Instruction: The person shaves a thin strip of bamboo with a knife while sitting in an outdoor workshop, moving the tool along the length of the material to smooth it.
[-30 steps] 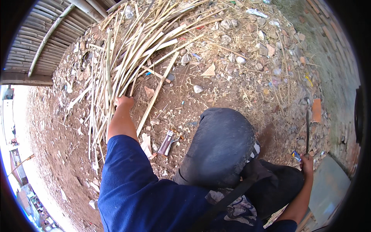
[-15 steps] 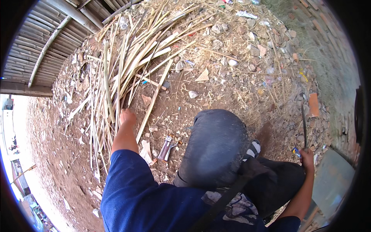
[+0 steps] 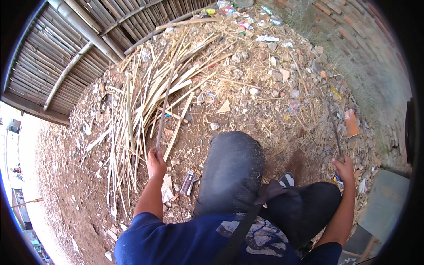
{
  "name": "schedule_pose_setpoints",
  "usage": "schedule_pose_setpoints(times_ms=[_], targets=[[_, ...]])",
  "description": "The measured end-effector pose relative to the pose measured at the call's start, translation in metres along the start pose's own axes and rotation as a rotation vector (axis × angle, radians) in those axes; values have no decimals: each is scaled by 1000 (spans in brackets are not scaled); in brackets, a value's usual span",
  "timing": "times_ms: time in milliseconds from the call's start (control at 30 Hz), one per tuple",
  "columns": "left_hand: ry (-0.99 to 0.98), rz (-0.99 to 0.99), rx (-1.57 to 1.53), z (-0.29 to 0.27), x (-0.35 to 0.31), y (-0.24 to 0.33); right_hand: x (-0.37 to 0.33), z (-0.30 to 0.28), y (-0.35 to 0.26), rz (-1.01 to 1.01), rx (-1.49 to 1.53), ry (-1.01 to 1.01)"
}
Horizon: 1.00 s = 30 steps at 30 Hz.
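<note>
My left hand (image 3: 156, 164) is closed round the near end of a long brownish bamboo strip (image 3: 166, 104). The strip rises away from me across a loose pile of pale split bamboo strips (image 3: 150, 88) lying on the dirt. Out to the right, my right hand (image 3: 344, 168) grips a long, thin, dark knife (image 3: 334, 128) by its near end. Its blade points away from me and stays apart from the bamboo. Between my hands is my bent knee in dark trousers. A small brown-and-white packet (image 3: 188, 183) lies on the ground, right of my left hand.
A brick wall (image 3: 349, 35) runs along the right, with an orange brick piece (image 3: 351, 123) near its foot. Beside my right forearm leans a grey panel (image 3: 383, 198). A bamboo-slat structure (image 3: 57, 57) stands at far left. Stones, dry shavings and litter cover the ground.
My left hand has drawn back from the pile and now holds up a brownish strip. My right hand has risen slightly with the knife, and the view has shifted.
</note>
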State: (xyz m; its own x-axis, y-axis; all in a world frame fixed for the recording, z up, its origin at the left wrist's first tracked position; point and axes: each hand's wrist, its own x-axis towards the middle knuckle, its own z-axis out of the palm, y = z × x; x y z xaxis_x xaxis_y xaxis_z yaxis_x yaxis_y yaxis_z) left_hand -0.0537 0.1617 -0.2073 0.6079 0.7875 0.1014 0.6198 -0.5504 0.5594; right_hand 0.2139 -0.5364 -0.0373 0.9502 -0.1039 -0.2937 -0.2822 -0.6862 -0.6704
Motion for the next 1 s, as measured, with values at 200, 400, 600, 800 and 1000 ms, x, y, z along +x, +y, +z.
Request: schedule_pose_setpoints(times_ms=[200,400,600,800,1000], targets=[[233,-15,168,-43,33,4,3,-11,-25,-205,-71,74],[361,-6,176,-99,48,36,-4,-20,-76,-327,-94,101],[-198,-111,4,-118,-8,170,-26,0,-104,-364,115,-13],[-452,255,-126,-114,-73,242,-50,11,-82,-514,32,-46],[-725,440,48,-122,-131,283,-64,39,-95,-634,-110,-207]])
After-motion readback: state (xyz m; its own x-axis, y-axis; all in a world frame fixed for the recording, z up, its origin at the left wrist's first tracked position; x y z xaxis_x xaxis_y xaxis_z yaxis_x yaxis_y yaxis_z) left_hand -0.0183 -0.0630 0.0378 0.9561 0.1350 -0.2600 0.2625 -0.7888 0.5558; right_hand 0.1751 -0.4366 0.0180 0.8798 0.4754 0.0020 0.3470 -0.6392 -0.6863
